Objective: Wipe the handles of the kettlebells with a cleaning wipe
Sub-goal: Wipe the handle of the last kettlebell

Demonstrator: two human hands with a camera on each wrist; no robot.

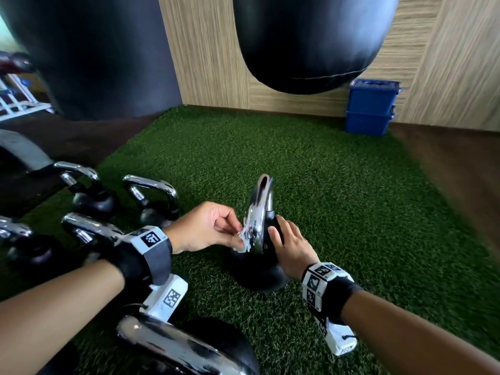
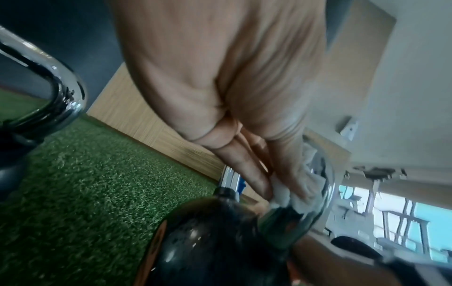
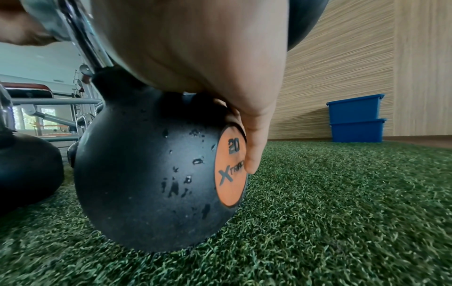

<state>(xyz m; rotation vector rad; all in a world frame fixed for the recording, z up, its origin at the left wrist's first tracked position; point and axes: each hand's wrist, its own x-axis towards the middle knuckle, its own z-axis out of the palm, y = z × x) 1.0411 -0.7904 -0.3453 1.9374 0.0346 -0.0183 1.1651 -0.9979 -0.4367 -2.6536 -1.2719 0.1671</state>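
Note:
A black kettlebell (image 1: 259,274) with an orange "20" disc (image 3: 231,166) stands on the green turf in the middle of the head view. Its chrome handle (image 1: 261,209) points up, edge-on to me. My left hand (image 1: 230,234) pinches a crumpled white wipe (image 1: 243,240) against the lower left leg of that handle. In the left wrist view the wipe (image 2: 293,197) sits bunched between the fingers (image 2: 247,170) and the chrome. My right hand (image 1: 286,239) rests on the ball (image 3: 146,164) from the right, its fingers (image 3: 254,147) lying down over the orange disc.
Several more chrome-handled kettlebells stand at the left (image 1: 151,196) and one close in front (image 1: 173,345). Two black punching bags (image 1: 311,41) hang above. Stacked blue bins (image 1: 370,106) sit against the wood-panelled wall. Turf (image 1: 338,198) stretches to the right.

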